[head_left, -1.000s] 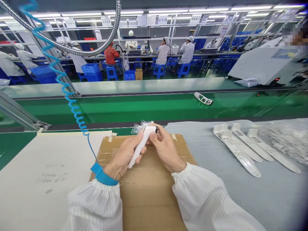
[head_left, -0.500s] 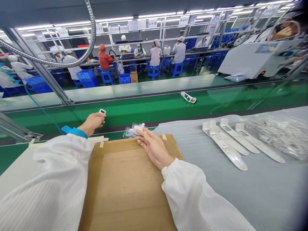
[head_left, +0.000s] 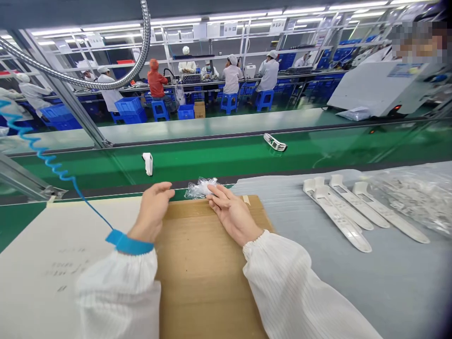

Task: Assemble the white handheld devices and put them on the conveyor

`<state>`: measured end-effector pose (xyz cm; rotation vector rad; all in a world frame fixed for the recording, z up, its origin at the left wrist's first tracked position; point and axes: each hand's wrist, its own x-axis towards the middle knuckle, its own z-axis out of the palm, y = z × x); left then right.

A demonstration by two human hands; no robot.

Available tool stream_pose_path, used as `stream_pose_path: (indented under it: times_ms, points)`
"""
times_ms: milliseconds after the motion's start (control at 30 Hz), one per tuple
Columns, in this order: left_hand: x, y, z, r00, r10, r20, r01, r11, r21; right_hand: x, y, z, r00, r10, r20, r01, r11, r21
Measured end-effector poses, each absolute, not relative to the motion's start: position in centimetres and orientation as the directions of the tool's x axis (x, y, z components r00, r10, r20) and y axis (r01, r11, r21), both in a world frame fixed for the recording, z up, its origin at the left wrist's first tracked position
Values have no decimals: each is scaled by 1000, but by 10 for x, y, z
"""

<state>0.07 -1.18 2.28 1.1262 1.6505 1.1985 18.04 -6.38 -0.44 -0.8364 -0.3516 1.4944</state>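
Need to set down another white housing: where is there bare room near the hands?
The cardboard sheet is free below the left hand and right hand; the grey mat is free below the white housings. Crowded: the cardboard's top edge, around the plastic bag.

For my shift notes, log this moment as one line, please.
left hand: empty, above cardboard sheet | right hand: fingers on clear plastic bag | white plastic part: on green conveyor belt

Matt brown cardboard (head_left: 208,268) sits with a crinkled, shiny clear plastic bag (head_left: 201,188) at its edge. Smooth white plastic casings (head_left: 339,216) have a soft sheen, the sleeve (head_left: 282,278) is fine-striped white cloth, and the overhead hose (head_left: 145,37) is ribbed, glossy metal.
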Motion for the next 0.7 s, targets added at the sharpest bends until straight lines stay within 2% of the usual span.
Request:
stream_pose_path:
  times_ms: [100,233,300,367,467,700]
  points:
    - [10,-31,6,-204,976,-70,278,127,952,180,-64,-4,109,953,-283,-705,-127,-697]
    - [7,-36,-4,-113,977,182,509,-100,855,180,-65,-3,126,951,-284,-675,-128,-727]
    - [1,-33,-5,-135,954,267,603,-135,786,180,-65,-3,129,950,-283,-666,-129,-735]
    - [-4,-30,-5,-200,941,272,649,-81,757,180,-65,-3,137,950,-280,-656,-125,-744]
    - [-9,-26,-7,-278,938,205,619,12,785,181,-65,-4,149,947,-285,-646,-125,-753]
    - [-9,-25,-9,-312,932,183,493,-6,870,182,-67,-2,124,949,-291,-656,-142,-741]
